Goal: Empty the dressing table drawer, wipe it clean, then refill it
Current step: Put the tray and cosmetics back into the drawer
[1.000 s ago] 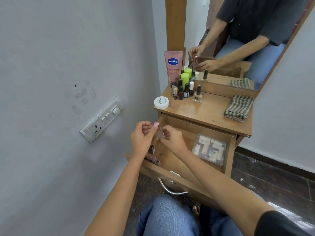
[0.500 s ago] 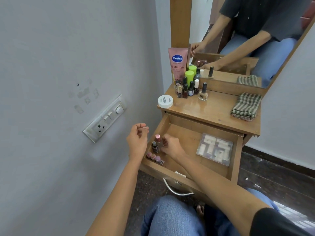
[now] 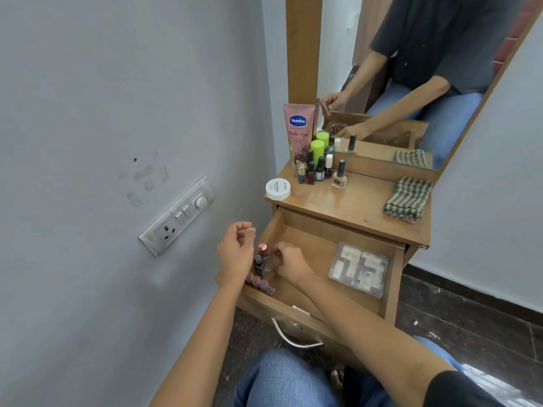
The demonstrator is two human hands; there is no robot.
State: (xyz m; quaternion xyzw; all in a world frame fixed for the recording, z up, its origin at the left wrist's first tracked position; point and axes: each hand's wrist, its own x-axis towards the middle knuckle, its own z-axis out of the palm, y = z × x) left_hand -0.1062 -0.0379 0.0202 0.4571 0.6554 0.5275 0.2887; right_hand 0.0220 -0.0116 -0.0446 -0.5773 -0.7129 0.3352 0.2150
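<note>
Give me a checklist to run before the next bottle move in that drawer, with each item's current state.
1. Drawer pulled out, inside reachable: ok.
2. Right hand gripping the pink-capped bottle: cannot tell; its fingers are right beside it.
3. Left hand free: ok; loosely curled over the drawer's left edge, nothing seen in it.
4. Dark-capped bottle upright next to the pink-capped bottle: ok.
5. Clear plastic box out of the hands' way: ok; it lies in the drawer's right part.
6. Checked cloth ready on the tabletop: ok; folded at the right end.
</note>
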